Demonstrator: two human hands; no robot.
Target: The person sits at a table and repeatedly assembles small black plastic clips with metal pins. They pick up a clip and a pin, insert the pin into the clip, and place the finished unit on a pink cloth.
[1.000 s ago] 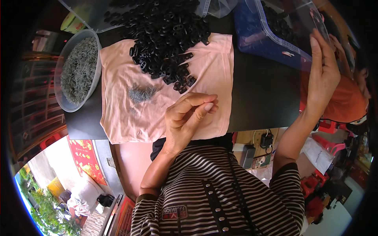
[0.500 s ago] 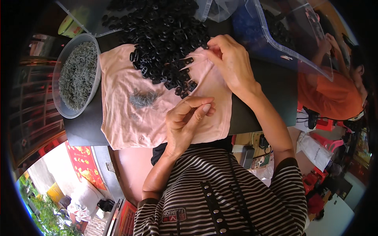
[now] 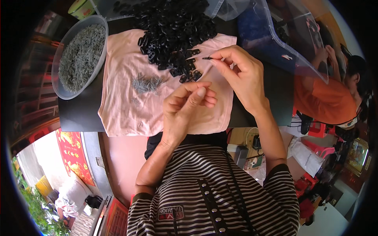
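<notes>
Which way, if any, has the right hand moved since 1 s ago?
Yes: the right hand went left, from right of the pink cloth to partly over it.

Right hand (image 3: 246, 78): brought in from the clear bin (image 3: 293, 55) at the right, where it was seen first, to the edge of the black pile (image 3: 173, 27), and now drawn back slightly toward the body. Grip, right: closed, one small black piece (image 3: 207, 58) now pinched at the fingertips. Left hand (image 3: 179, 106): lower fingers shown farther out past the thumb than before. Orange sleeve (image 3: 328, 100), other person: uncovered, formerly part-hidden behind the right forearm (image 3: 271, 135).
</notes>
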